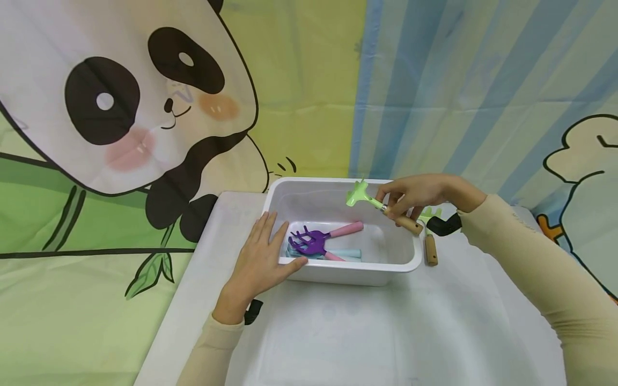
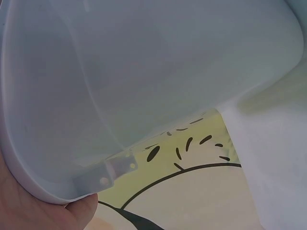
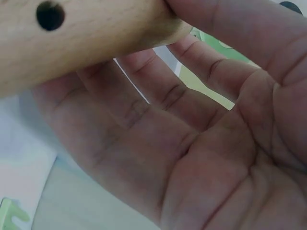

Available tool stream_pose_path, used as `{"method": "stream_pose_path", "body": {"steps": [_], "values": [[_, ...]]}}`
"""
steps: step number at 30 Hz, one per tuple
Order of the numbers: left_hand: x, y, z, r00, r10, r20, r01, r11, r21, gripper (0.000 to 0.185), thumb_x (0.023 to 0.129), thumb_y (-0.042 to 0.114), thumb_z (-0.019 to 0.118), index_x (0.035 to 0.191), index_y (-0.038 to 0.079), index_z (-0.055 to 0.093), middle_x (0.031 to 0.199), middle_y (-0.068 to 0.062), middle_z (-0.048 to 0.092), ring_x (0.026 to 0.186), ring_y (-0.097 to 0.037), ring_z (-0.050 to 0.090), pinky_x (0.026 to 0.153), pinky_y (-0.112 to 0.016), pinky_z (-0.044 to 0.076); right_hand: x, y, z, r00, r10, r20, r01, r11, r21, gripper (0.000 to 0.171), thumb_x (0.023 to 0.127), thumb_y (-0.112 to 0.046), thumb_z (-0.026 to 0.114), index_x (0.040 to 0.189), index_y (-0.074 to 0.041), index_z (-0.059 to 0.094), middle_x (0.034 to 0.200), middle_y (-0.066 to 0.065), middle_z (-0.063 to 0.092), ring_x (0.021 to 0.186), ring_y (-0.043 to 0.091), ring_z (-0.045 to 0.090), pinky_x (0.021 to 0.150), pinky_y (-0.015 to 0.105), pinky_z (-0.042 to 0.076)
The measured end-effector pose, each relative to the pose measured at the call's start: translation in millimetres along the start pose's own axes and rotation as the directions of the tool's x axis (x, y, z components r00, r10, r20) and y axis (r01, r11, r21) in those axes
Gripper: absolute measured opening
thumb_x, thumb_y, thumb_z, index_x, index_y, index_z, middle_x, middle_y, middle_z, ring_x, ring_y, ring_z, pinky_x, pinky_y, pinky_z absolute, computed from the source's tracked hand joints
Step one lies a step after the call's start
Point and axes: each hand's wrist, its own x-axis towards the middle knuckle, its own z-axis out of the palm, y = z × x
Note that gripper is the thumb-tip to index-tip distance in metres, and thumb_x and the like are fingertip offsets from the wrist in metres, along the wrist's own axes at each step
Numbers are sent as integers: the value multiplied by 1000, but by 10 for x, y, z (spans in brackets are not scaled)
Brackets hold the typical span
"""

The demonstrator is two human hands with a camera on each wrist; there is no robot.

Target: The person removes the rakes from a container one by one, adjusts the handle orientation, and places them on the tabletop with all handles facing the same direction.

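My right hand [image 1: 412,195] pinches the wooden handle of a small hand rake with a light-green head [image 1: 358,193], held over the right part of a white plastic bin [image 1: 347,273]. In the right wrist view, thumb and fingers meet around this wooden handle [image 3: 91,36]. My left hand [image 1: 260,257] rests with straight fingers on the bin's left end, thumb along the front rim. Inside the bin lie a purple garden fork [image 1: 314,243] with a pink handle, a second pink handle [image 1: 334,257] and a light-blue tool [image 1: 350,253], partly covered.
Right of the bin, another tool with a wooden handle [image 1: 431,250] and green head [image 1: 429,214] lies on the white-covered table [image 1: 328,327], partly behind my right hand. A printed panda curtain [image 1: 299,91] hangs just behind the bin.
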Motion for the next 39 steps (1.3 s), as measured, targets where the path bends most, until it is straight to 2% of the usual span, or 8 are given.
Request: {"method": "stream_pose_path", "body": {"steps": [11, 18, 23, 29, 39], "values": [[5, 16, -8, 1000, -13, 13, 13, 1000, -4, 101, 86, 81, 45, 152, 5, 41, 164, -19, 18, 152, -34, 5, 120, -49, 11, -248, 156, -67, 998, 6, -70, -4, 1000, 21, 42, 98, -13, 66, 133, -4, 45, 115, 24, 56, 98, 35, 63, 82, 48, 56], [7, 16, 2, 1000, -19, 16, 20, 1000, -4, 102, 85, 82, 45, 152, 5, 42, 164, -19, 17, 152, -34, 4, 120, -50, 12, -390, 303, -109, 997, 9, -72, -4, 998, 70, 47, 100, -14, 64, 137, 0, 40, 116, 25, 58, 99, 39, 63, 84, 48, 55], [5, 13, 2, 1000, -15, 10, 15, 1000, 0, 101, 85, 82, 45, 152, 5, 42, 163, -19, 18, 152, -34, 5, 120, -50, 13, -476, 447, -129, 998, 2, -69, 5, 995, 100, 43, 101, -13, 62, 135, 2, 40, 112, 26, 59, 96, 38, 64, 85, 49, 55], [0, 10, 3, 1000, -14, 9, 14, 1000, 0, 101, 85, 82, 45, 152, 6, 42, 163, -19, 18, 152, -34, 5, 120, -51, 14, -568, 634, -144, 994, 9, -111, 5, 992, 123, 44, 101, -14, 61, 137, 1, 40, 112, 24, 59, 102, 39, 63, 85, 50, 55], [5, 11, 7, 1000, -20, 16, 20, 1000, 10, 102, 85, 83, 43, 153, 6, 41, 164, -19, 17, 152, -34, 5, 120, -50, 13, -726, 1028, -197, 990, 11, -143, 18, 980, 200, 39, 103, -10, 56, 137, 0, 38, 108, 28, 60, 101, 42, 64, 84, 54, 55]]}}
